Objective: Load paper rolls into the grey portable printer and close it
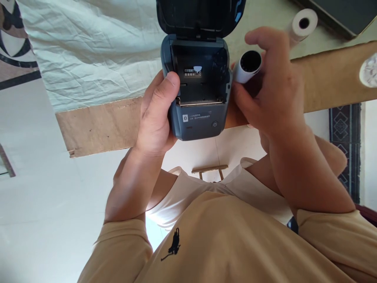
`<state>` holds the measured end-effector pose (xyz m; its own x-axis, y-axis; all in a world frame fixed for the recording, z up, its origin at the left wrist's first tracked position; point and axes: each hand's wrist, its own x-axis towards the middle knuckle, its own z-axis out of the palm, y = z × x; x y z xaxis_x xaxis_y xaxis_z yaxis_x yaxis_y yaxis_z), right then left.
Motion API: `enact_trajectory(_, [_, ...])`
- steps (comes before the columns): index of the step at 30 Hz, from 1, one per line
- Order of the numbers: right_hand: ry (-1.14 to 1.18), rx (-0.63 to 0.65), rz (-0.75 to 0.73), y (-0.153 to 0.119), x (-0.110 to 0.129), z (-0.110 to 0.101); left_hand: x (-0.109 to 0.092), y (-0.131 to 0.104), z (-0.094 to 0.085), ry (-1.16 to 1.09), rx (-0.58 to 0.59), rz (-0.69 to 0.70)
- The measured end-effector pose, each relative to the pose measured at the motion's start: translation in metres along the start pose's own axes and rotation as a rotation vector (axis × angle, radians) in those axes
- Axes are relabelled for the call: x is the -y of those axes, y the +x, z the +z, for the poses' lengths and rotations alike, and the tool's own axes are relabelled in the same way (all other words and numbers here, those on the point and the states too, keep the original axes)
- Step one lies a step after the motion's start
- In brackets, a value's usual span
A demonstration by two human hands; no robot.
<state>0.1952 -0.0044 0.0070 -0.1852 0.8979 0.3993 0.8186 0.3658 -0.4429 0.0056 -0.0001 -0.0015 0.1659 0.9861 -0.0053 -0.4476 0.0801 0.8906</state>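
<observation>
A dark blue label printer [197, 122] is held near the table edge, its black lid [200, 17] raised and its inner compartment visible, with no roll in it. My left hand [157, 112] wraps round the printer's left side, thumb on the rim. Just right of the printer, a white paper roll [243, 75] with a black core end is tilted in my right hand [272, 82]. The thumb of that hand lies under the roll, while its index finger is raised away. Part of the right hand's grip is hidden behind the roll.
Another white roll [303, 24] lies at the upper right, beside a dark flat object [344, 15]. Pale cloth [97, 51] covers the table's left part. The wooden table edge [103, 127] runs across, and a clear patterned object [368, 70] is at the far right.
</observation>
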Motion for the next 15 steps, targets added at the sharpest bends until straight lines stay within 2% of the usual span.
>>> enact_trajectory(1, [0.016, 0.023, 0.001, 0.0, 0.001, -0.002, 0.002, 0.001, 0.0, -0.003, -0.002, 0.009])
enact_trajectory(3, [0.059, -0.018, -0.052, 0.0, 0.003, -0.007, 0.003, 0.001, -0.001, 0.003, 0.001, -0.007])
enact_trajectory(5, [0.081, -0.152, -0.14, 0.0, -0.001, -0.012, 0.001, 0.001, -0.002, 0.007, 0.011, -0.022])
enact_trajectory(8, [0.071, -0.382, -0.16, 0.0, -0.015, -0.017, -0.002, 0.0, -0.003, -0.002, 0.036, -0.018])
enact_trajectory(9, [0.051, -0.356, -0.094, 0.0, -0.02, -0.016, -0.003, 0.0, -0.004, 0.0, 0.048, -0.025])
enact_trajectory(13, [-0.022, -0.174, -0.085, 0.002, -0.033, -0.01, -0.003, -0.001, -0.003, 0.02, 0.041, -0.057])
enact_trajectory(15, [-0.022, -0.196, -0.069, 0.004, -0.035, -0.006, -0.003, -0.001, -0.002, 0.002, 0.03, -0.021])
